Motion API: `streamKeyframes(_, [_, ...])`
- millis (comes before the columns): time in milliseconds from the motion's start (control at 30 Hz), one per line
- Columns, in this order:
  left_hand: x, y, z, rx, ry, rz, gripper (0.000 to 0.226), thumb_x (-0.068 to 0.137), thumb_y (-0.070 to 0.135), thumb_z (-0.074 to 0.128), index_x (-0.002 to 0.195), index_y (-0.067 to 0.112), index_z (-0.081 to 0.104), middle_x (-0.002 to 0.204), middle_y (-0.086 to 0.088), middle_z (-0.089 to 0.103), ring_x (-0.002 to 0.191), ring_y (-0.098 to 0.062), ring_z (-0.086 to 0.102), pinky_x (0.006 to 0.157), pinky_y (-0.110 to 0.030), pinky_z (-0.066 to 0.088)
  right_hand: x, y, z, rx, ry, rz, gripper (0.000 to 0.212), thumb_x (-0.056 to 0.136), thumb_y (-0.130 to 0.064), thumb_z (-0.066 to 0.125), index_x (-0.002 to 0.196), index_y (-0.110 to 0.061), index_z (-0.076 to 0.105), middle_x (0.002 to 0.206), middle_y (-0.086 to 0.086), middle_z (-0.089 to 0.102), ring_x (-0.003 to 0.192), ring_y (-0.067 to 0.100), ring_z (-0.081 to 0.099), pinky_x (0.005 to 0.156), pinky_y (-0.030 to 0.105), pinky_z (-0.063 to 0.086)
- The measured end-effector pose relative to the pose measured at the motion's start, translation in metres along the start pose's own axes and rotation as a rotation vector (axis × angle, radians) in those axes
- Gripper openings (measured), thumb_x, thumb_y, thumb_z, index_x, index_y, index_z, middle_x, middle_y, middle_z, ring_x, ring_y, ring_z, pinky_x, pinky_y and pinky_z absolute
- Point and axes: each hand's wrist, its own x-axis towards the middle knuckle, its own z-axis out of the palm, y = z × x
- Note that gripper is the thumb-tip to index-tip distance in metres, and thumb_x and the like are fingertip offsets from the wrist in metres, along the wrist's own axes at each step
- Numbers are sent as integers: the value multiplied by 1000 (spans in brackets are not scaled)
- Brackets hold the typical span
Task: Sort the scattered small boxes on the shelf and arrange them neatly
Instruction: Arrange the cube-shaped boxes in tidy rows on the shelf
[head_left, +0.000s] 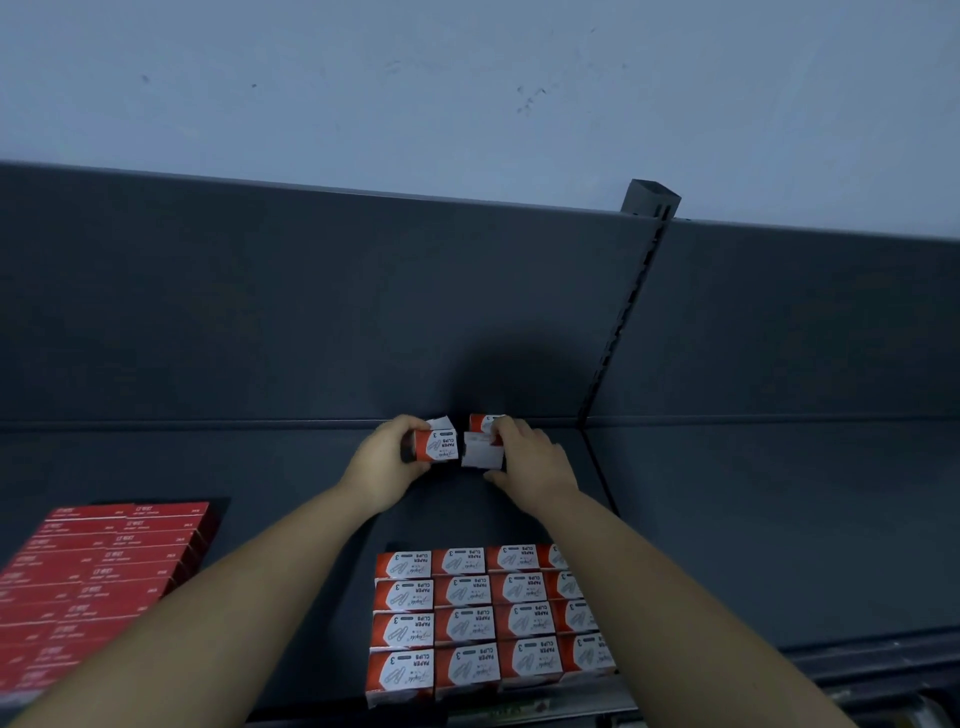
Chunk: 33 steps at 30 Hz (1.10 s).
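At the back of the dark shelf (260, 467), my left hand (387, 457) grips a small red-and-white paper clip box (439, 446). Beside it my right hand (530, 457) curls its fingers over another small box (482, 454), with a further red-and-white box (483, 421) just behind, partly hidden by the fingers. The two held boxes sit a small gap apart. Near the shelf's front edge stands a neat block of several paper clip boxes (467, 613) in rows; my right forearm covers its right side.
A block of flat red boxes (98, 577) lies at the front left of the shelf. A slotted metal upright (631, 306) rises at the back right, dividing this bay from the neighbouring one. The grey back panel (311, 301) closes the rear.
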Motion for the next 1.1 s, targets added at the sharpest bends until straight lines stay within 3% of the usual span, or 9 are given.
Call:
streamKeyframes(133, [-6,3,-4,-121,-6,-12,47,78,-5,75,101,31,55,101,8,64,90,-6,61,80,-13,44,2,-5,5,-8,10,44,55,93,-31,64,141,-21,39,140,3,46,126,25,44,99,41,39])
streamKeyframes(267, [-10,4,-5,-169,-8,-38,46,78,-8,74,101,27,55,100,7,63,86,-2,60,73,-8,45,1,-4,10,-133,63,-32,48,94,-20,59,140,-21,45,142,4,37,129,26,35,105,41,36])
streamKeyframes(367, [-13,2,-6,-192,-6,-50,44,78,-8,73,104,23,56,103,5,64,87,-3,61,74,-9,46,-3,0,7,-138,29,-101,51,91,-36,60,138,-25,46,143,1,35,129,24,31,107,42,30])
streamKeyframes(467, [-15,-1,-5,-204,-4,-54,45,77,-10,73,104,22,57,106,1,65,87,-6,61,76,-12,48,-8,7,2,-102,-32,-175,49,91,-48,57,134,-25,50,139,-4,42,127,20,36,105,40,29])
streamKeyframes(600, [-17,-3,-6,-212,-5,-67,47,76,-9,75,101,27,57,105,1,66,87,-10,63,83,-24,53,-14,15,-2,-66,-60,-248,34,92,-31,61,123,-21,50,128,-2,50,112,18,52,93,34,41])
streamKeyframes(700, [-18,-2,-6,-251,-5,-68,47,76,-8,75,99,29,57,106,1,66,87,-11,65,82,-26,54,-18,15,-4,143,-48,-129,27,89,-18,63,106,-21,42,109,-1,50,89,16,52,72,30,43])
streamKeyframes(800, [-17,2,-7,-301,-25,-64,46,77,-9,74,102,26,58,108,3,67,91,-11,67,78,-22,54,-20,15,-4,481,-61,15,29,88,-9,64,96,-22,39,93,-2,54,79,15,54,64,27,44])
streamKeyframes(933, [-17,9,-6,-375,-42,-76,45,78,-9,73,104,25,59,111,3,66,94,-15,68,73,-19,54,-24,11,-7,959,-128,148,27,93,-5,64,104,-21,46,110,4,63,81,19,70,66,28,57])
streamKeyframes(1100, [-15,16,-7,-348,-111,-37,44,80,-6,74,112,19,58,111,3,66,96,-15,66,80,-23,57,-30,13,-9,1243,-132,198,25,92,2,63,107,-17,55,120,10,62,83,22,70,70,29,56])
